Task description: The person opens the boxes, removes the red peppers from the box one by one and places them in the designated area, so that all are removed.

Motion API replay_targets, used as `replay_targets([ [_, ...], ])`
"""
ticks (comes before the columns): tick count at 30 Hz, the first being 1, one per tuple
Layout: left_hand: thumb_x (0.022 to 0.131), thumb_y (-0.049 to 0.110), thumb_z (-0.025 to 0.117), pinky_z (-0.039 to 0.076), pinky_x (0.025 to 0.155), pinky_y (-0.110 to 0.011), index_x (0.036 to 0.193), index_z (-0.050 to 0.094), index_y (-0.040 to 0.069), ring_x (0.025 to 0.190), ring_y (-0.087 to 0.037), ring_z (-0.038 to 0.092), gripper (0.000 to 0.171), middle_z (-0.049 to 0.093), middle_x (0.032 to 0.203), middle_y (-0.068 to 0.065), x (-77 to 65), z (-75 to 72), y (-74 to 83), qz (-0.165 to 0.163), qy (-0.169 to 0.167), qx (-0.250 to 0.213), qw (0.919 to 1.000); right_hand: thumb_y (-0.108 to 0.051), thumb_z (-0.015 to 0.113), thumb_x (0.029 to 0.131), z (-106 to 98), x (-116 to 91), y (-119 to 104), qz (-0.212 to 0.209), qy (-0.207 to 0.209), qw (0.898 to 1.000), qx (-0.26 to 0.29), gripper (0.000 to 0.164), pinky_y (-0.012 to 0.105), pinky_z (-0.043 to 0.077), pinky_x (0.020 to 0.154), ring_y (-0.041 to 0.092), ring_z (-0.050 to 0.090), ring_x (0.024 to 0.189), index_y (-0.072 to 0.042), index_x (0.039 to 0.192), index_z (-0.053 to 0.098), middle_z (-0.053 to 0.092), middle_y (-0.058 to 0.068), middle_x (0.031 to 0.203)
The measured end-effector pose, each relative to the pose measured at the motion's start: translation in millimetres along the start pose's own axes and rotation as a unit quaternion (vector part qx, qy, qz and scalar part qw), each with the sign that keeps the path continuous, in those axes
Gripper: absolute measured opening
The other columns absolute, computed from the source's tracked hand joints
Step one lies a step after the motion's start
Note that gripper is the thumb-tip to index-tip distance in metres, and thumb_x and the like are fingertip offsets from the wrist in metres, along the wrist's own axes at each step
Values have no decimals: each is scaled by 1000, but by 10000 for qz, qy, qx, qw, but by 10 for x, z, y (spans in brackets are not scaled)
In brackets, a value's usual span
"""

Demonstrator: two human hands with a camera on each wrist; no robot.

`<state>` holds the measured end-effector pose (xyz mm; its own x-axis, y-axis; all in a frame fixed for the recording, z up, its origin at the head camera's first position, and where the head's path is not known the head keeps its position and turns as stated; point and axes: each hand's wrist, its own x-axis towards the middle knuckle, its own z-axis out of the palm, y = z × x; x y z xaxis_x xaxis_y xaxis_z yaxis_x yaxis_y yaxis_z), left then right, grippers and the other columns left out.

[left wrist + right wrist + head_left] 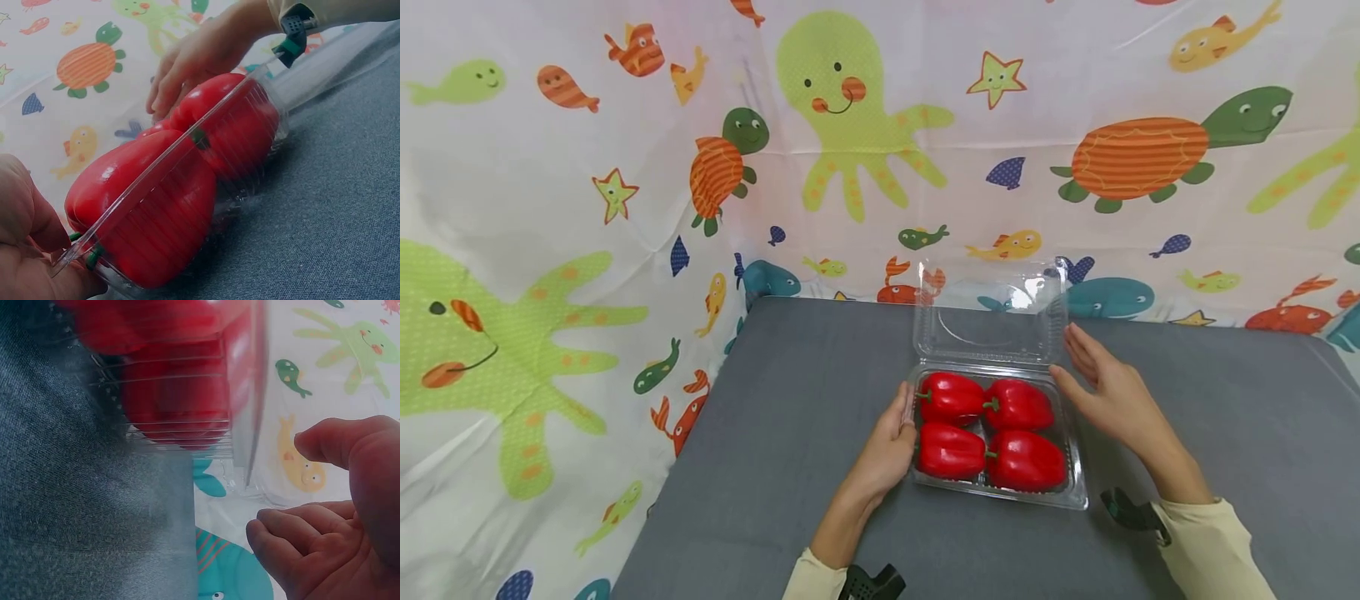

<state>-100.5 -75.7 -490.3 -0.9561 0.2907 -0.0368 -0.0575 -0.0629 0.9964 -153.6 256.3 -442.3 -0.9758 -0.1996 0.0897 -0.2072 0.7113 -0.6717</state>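
A clear plastic clamshell container [1000,493] sits on the grey table with its lid [988,333] raised at the back. Several red bell peppers [951,450] with green stems lie in its base. My left hand [886,450] holds the container's left side, and the left wrist view shows thumb and fingers pinching the rim by a bell pepper [150,212]. On the other side, my right hand [1112,400] has its fingers extended near the lid's right edge and the hinge. In the right wrist view that hand's fingers [294,534] and thumb are apart, with nothing between them.
Grey cloth covers the table [775,467]. Behind and to the left hangs a white curtain [865,242] printed with sea animals; the raised lid stands close in front of it. Dark wrist camera mounts [1131,510] are strapped at both sleeves.
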Motion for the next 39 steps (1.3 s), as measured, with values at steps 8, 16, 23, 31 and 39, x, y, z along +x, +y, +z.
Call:
replay_targets([
  [8, 106, -8, 27, 5, 131, -42, 165, -4, -6, 162, -27, 2, 67, 3, 176, -19, -1, -10, 15, -38, -44, -62, 10000, -43, 66, 103, 36, 40, 31, 137, -194, 9997, -33, 91, 66, 45, 105, 51, 45, 144, -2, 168, 17, 34, 26, 165],
  [16, 106, -7, 29, 5, 131, -44, 166, -2, -5, 163, -28, 3, 67, 5, 176, -18, -3, -17, 6, -58, -38, -30, 10000, -43, 67, 103, 27, 10, 36, 219, -355, 9990, -129, 93, 65, 46, 104, 52, 43, 145, -1, 168, 16, 34, 28, 165],
  [23, 106, -7, 29, 5, 131, -44, 166, -2, -5, 163, -28, 2, 67, 5, 176, -17, 1, -12, 21, -83, -56, -7, 9999, -42, 70, 101, -38, -118, -99, 65, -332, 9987, -384, 93, 64, 50, 100, 54, 45, 142, -4, 169, 18, 38, 29, 163],
  [31, 107, -5, 30, 5, 131, -44, 167, 0, -3, 163, -27, 3, 67, 5, 177, -16, 1, -24, 17, -147, -52, 72, 9999, -41, 76, 97, -58, -338, -400, -454, -489, 9964, -528, 91, 64, 58, 91, 53, 53, 137, -15, 169, 26, 46, 26, 160],
  [39, 107, -5, 29, 5, 131, -44, 166, -1, -4, 163, -28, 2, 67, 5, 176, -17, -2, -22, 27, -118, -65, 65, 9999, -47, 82, 90, 28, -569, -575, -769, -888, 9914, -569, 96, 54, 64, 81, 49, 63, 127, -24, 169, 31, 56, 22, 153],
])
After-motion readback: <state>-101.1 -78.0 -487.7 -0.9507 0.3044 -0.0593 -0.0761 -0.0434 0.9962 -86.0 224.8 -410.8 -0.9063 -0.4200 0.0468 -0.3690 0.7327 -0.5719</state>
